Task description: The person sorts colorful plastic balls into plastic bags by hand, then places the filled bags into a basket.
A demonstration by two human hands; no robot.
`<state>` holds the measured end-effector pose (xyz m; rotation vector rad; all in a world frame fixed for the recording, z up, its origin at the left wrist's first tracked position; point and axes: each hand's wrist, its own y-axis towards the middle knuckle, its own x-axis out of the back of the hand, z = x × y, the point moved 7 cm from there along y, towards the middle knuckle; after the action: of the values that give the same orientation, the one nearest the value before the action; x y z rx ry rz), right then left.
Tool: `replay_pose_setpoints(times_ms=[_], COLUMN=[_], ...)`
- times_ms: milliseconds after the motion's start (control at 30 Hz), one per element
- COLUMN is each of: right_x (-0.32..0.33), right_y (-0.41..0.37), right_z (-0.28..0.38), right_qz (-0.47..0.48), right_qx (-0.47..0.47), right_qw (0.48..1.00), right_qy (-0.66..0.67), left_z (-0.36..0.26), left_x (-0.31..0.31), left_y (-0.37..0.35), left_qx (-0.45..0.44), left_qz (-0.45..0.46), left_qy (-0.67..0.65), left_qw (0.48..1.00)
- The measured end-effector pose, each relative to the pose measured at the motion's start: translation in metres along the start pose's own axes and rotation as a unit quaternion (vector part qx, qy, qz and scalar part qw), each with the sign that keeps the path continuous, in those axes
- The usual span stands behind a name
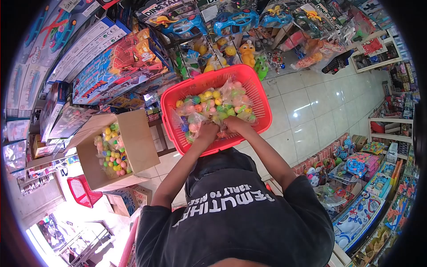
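A red plastic basket [260, 95] sits in front of me, holding clear plastic bags of small colored balls [209, 104] in pink, yellow, green, blue and orange. Both my hands reach over its near side into the bags. My left hand [207, 131] is closed, fingers curled down at a clear bag. Close beside it, my right hand [236, 125] is also closed on the bag plastic. The fingertips of both hands are partly hidden among the bags and balls.
An open cardboard box [140, 144] with more bagged balls stands at the left. Boxed toys [120, 66] fill the left shelves, and packaged toys [235, 20] hang ahead. A tiled floor [307, 111] runs rightward to shelves of toys [369, 200]. A red chair [83, 191] is at lower left.
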<state>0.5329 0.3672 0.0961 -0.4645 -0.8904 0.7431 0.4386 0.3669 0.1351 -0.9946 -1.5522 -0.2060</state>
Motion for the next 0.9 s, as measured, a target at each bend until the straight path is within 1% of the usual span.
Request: replay_pose_setpoints(times_ms=[67, 133, 200, 233, 300, 333, 400, 433, 500, 533, 600, 733, 800, 833, 900], right_x=[0.015, 0.017, 0.010, 0.010, 0.012, 0.014, 0.030, 0.026, 0.016, 0.015, 0.007, 0.006, 0.016, 0.016, 0.028], right_y=[-0.014, -0.017, -0.014, -0.014, -0.020, -0.026, -0.037, -0.035, -0.034, -0.038, -0.045, -0.048, -0.056, -0.060, -0.072], right_z=[0.017, 0.019, 0.013, 0.012, 0.018, 0.019, 0.030, 0.022, 0.022, 0.022, 0.016, 0.018, 0.022, 0.023, 0.026], right_qz=[0.008, 0.017, 0.059, 0.059, 0.072, 0.071, -0.025, -0.023, 0.003, 0.004, 0.055, 0.050, -0.019, -0.017, -0.108], right_qx=[-0.017, -0.031, -0.052, -0.050, -0.010, -0.011, 0.048, 0.049, 0.129, 0.129, 0.074, 0.064, 0.094, 0.096, 0.115], right_qw=[1.000, 0.999, 0.996, 0.997, 0.997, 0.997, 0.998, 0.998, 0.992, 0.992, 0.995, 0.997, 0.994, 0.994, 0.981], right_qy=[-0.013, -0.026, 0.029, 0.028, 0.001, 0.000, 0.029, 0.028, -0.001, -0.001, 0.030, -0.003, 0.060, 0.058, 0.112], left_z=[-0.002, -0.003, -0.005, -0.004, -0.009, -0.010, -0.010, -0.009, -0.011, -0.011, -0.016, -0.016, -0.017, -0.016, -0.009], left_x=[0.003, 0.002, 0.003, 0.003, 0.009, 0.009, 0.024, 0.027, 0.033, 0.031, 0.017, 0.021, 0.039, 0.042, 0.059], left_y=[0.000, -0.001, -0.002, -0.003, -0.009, -0.013, -0.024, -0.028, -0.033, -0.034, -0.033, -0.038, -0.045, -0.049, -0.062], left_qx=[0.001, 0.004, -0.002, 0.000, -0.024, -0.025, -0.036, -0.033, -0.062, -0.061, -0.082, -0.075, -0.120, -0.117, -0.092], left_qz=[0.001, 0.003, -0.008, -0.008, -0.044, -0.046, -0.128, -0.128, -0.137, -0.137, -0.023, -0.003, -0.085, -0.087, -0.121], left_qy=[0.002, 0.006, 0.019, 0.020, 0.036, 0.036, -0.087, -0.088, -0.176, -0.176, -0.136, -0.132, -0.177, -0.178, -0.275], left_qw=[1.000, 1.000, 1.000, 1.000, 0.998, 0.998, 0.987, 0.987, 0.973, 0.973, 0.987, 0.988, 0.973, 0.973, 0.949])
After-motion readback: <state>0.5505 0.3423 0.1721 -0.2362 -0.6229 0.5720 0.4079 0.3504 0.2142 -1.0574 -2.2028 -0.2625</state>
